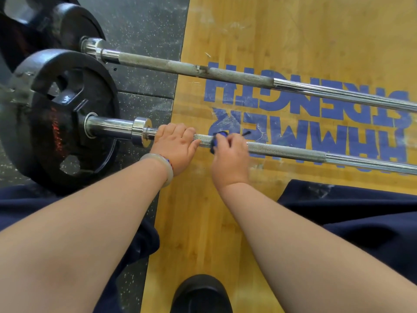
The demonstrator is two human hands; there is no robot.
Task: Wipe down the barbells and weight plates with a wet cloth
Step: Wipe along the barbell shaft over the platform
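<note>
— What do we hold?
— Our left hand (174,145) grips the knurled steel barbell (286,152); our right hand (230,159) seems to pinch a blue cloth (217,138) against it.
— Its axis?
— Left to right over the wooden platform (225,222), round black plate (67,123) at its left end.

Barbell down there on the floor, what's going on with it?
A person is wiping the near barbell. Their left hand grips the bar beside its collar, while the right hand holds a blue cloth against the knurled part. A black weight plate sits on the bar's end; a second barbell lies beyond.
</note>
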